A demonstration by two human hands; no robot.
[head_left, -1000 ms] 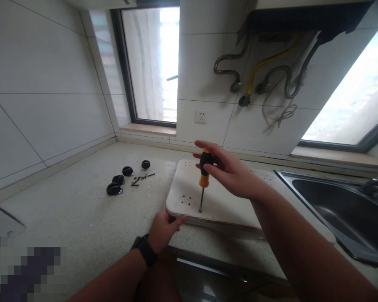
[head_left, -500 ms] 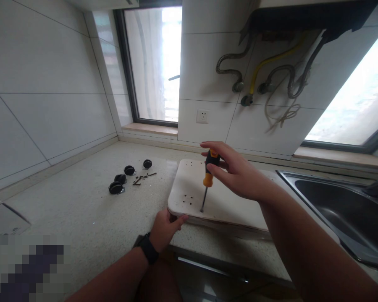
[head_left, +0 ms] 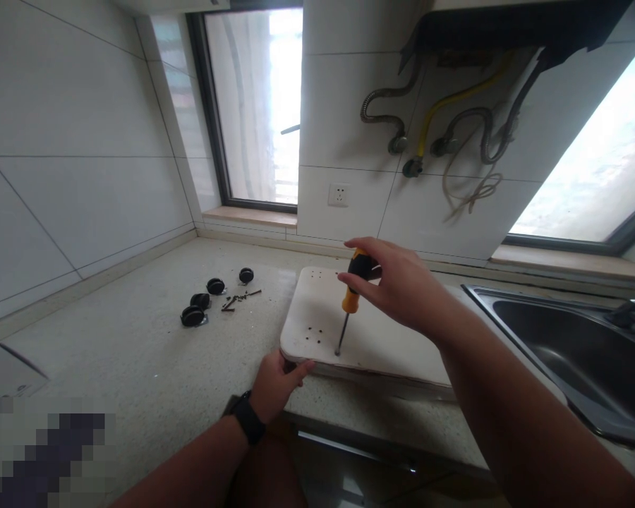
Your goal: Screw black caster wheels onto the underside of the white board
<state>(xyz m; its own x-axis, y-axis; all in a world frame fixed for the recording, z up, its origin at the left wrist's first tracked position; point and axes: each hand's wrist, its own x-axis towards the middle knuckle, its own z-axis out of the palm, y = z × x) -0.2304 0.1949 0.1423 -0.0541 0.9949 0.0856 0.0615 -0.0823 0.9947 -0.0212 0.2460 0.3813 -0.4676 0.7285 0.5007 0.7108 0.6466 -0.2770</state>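
My right hand (head_left: pixel 396 286) curls round one screwdriver (head_left: pixel 351 301), frame center; my left hand (head_left: pixel 275 386) grips one white board (head_left: pixel 386 342) by its edge. Four black casters (head_left: pixel 192 316), center left.

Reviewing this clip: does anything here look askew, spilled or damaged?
Nothing looks spilled or clearly broken. The screwdriver in the right hand slants in view, its tip at the white board. Screws lie scattered beside four black wheels. Oddest is the pale cord, dangling in an untidy tangle against the wall.
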